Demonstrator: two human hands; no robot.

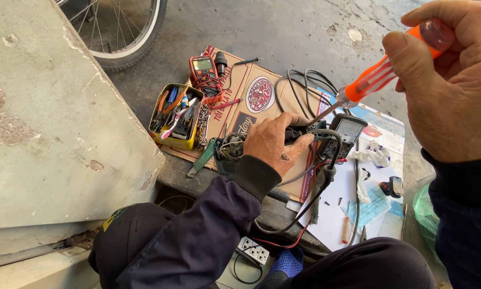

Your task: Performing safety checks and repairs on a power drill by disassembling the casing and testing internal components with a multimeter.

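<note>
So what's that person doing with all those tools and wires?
A person sits on the ground fixing something electrical. The left hand pins a small black device on flattened cardboard. The right hand holds an orange screwdriver, its tip at the device. A yellow tin of tools and a meter lie close by.

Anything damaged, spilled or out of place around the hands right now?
Small screws lie spilled on the cardboard beside the yellow tool tin. The concrete slab at left is chipped along its edge. The left hand steadies a black device; the right hand drives an orange screwdriver into it.
</note>
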